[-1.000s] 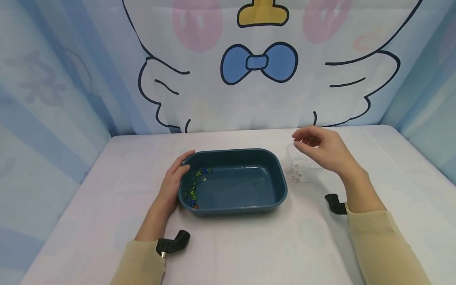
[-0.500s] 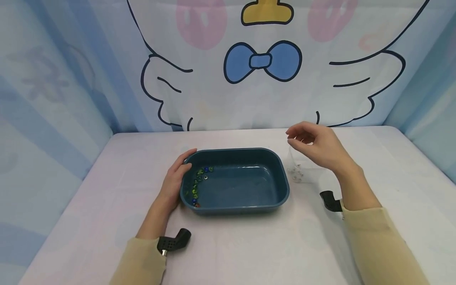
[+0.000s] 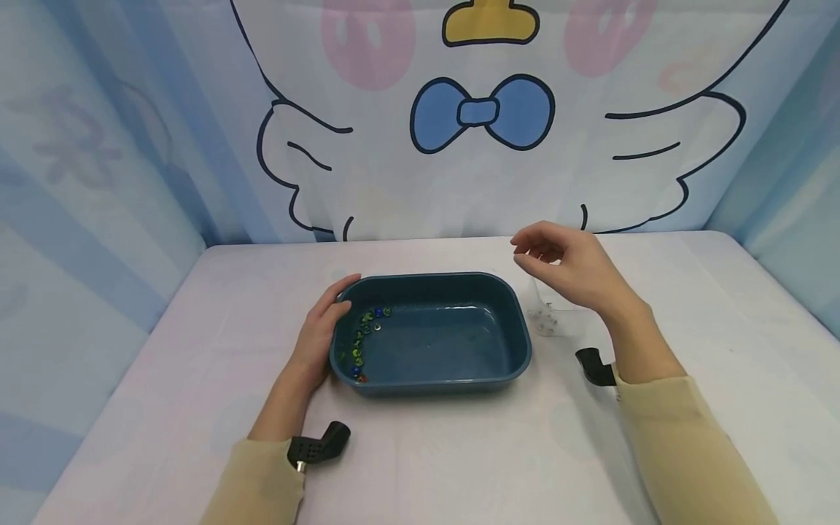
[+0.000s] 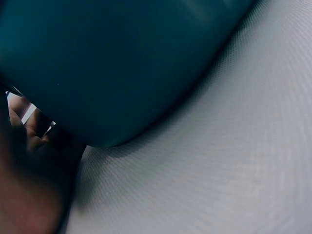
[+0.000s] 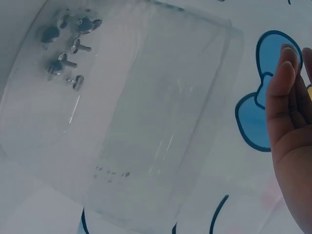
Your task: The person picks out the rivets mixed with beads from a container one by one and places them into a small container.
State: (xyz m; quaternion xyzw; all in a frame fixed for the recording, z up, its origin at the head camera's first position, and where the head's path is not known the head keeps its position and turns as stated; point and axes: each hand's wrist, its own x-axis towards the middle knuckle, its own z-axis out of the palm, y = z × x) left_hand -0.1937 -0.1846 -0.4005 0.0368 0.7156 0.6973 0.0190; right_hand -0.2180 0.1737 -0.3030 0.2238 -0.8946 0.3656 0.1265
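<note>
My left hand point(image 3: 313, 337) grips the left end of a dark teal basin point(image 3: 436, 384), thumb at the rim and fingers around the outside. In the left wrist view the basin's wall point(image 4: 112, 73) fills the top. Several green and blue glass marbles point(image 3: 357, 350) line the basin's left side, with a small silvery piece point(image 3: 377, 327) beside them. My right hand point(image 3: 569, 268) hovers over a clear plastic box point(image 3: 566, 323), fingers loosely curled, nothing visible between thumb and fingertips. The right wrist view shows several silvery metal studs point(image 5: 78, 46) in the box.
The white-covered table point(image 3: 472, 459) runs back to a printed curtain point(image 3: 479, 189) with a blue bow. More curtain hangs on both sides. A black wrist camera point(image 3: 321, 445) sits at each sleeve.
My right hand has moved left and slightly up, from above the clear box toward the basin. My left hand stays on the basin, and the marbles have not moved.
</note>
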